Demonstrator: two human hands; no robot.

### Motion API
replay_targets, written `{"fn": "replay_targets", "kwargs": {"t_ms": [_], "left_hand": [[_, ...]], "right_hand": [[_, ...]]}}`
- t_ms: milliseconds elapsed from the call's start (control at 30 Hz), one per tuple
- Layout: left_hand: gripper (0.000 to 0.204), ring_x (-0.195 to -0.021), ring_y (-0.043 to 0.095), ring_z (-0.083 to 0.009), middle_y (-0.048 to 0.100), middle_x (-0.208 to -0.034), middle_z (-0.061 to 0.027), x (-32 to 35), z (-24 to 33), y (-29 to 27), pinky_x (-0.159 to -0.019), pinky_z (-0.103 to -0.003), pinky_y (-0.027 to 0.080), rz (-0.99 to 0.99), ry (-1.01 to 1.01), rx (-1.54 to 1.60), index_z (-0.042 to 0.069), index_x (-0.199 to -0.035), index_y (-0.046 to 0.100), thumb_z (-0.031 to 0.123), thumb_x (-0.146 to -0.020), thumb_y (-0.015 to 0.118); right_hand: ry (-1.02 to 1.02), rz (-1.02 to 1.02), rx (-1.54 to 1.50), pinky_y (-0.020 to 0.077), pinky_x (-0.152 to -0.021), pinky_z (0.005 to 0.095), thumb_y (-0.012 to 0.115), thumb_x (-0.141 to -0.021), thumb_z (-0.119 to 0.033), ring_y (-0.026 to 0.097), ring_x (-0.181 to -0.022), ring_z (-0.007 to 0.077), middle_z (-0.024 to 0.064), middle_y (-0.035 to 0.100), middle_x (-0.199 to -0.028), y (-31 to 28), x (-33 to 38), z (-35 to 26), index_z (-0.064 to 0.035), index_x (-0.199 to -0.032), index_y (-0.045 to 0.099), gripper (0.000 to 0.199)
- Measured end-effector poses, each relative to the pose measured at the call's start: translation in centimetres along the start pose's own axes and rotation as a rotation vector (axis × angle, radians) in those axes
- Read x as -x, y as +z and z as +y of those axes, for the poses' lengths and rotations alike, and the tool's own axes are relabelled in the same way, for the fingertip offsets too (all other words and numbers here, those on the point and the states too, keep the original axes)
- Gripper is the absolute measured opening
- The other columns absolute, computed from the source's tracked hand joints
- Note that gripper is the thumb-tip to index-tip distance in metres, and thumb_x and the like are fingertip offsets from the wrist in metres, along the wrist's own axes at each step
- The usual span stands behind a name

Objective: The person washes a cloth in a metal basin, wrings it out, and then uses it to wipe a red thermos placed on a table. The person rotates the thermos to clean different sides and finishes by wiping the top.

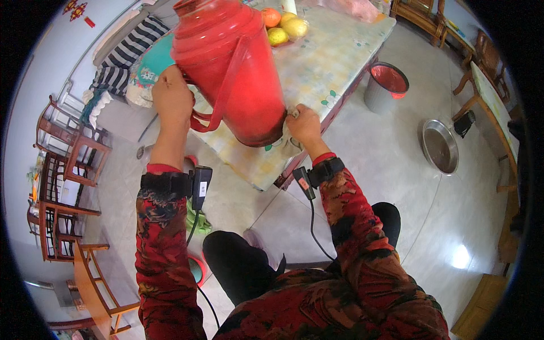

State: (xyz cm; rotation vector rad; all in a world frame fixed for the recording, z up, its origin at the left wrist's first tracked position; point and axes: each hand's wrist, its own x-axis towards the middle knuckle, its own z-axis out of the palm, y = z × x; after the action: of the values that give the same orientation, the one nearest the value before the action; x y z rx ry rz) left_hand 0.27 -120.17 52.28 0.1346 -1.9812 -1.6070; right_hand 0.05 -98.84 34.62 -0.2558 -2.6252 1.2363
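Observation:
A large red thermos flask [249, 85] tilts over the table's near end, its base toward me and its top leaning away to the left. My left hand [172, 95] is closed in a fist around the flask's side handle, at its left. On the other side, my right hand [304, 124] pinches a small greyish cloth [293, 113] against the flask near its base. Most of the cloth is hidden by my fingers. A red carrying handle [232, 73] runs down the flask's front.
The table [345, 51] has a flowered cover; oranges and yellow fruit [292, 27] lie beyond the flask. To the right on the floor stand a grey bin [378, 93] and a metal basin [440, 147]. Wooden chairs [73, 147] line the left. A green cloth [198, 220] lies below the table.

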Motion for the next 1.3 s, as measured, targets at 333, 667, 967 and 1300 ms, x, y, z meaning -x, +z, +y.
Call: {"fn": "replay_targets", "kwargs": {"t_ms": [333,667,967,1300], "left_hand": [[0.043,-0.057,0.05,-0.0203,0.05,-0.057,-0.0125,-1.0,-1.2,-0.1,-0.057,-0.038,0.039,0.058,0.119,-0.242,-0.006,-0.069,0.053,0.029,-0.09,0.042],[0.037,-0.057,0.051,-0.0201,0.052,-0.062,-0.0145,-0.4,-0.2,-0.5,-0.056,-0.038,0.04,-0.03,0.111,-0.151,-0.006,-0.075,0.053,0.027,-0.089,0.042],[0.045,-0.081,0.056,-0.0475,0.059,-0.082,-0.0303,-0.3,-1.4,-1.1,-0.073,-0.048,0.045,-0.015,0.269,-0.146,-0.007,-0.082,0.056,0.036,-0.09,0.043],[0.051,-0.087,0.058,-0.0456,0.061,-0.088,-0.0302,-0.3,-1.3,-1.6,-0.079,-0.046,0.046,-0.102,0.233,-0.125,-0.006,-0.089,0.058,0.042,-0.089,0.044]], "right_hand": [[0.078,0.119,-0.213,0.0466,-0.074,0.0529,0.06,-0.081,-0.017,0.058,-0.084,0.0485,0.0298,0.06,-0.088,3.8,6.9,-2.6,0.0024,-0.105,0.04,0.037],[-0.108,-0.101,-0.457,0.0494,-0.071,0.0454,0.062,-0.084,-0.022,0.062,-0.084,0.043,0.0261,0.063,-0.088,5.9,10.5,-5.0,0.0011,-0.098,0.051,0.029],[-0.358,0.368,-0.219,0.0387,-0.084,0.044,0.056,-0.084,-0.006,0.045,-0.092,0.0383,0.0221,0.046,-0.095,2.4,4.9,-2.6,0.0054,-0.104,0.045,0.026],[-0.519,-0.331,-0.289,0.0446,-0.081,0.0437,0.062,-0.079,-0.004,0.054,-0.095,0.0377,0.0195,0.056,-0.097,7.0,10.5,-5.8,0.0009,-0.108,0.051,0.031]]}}
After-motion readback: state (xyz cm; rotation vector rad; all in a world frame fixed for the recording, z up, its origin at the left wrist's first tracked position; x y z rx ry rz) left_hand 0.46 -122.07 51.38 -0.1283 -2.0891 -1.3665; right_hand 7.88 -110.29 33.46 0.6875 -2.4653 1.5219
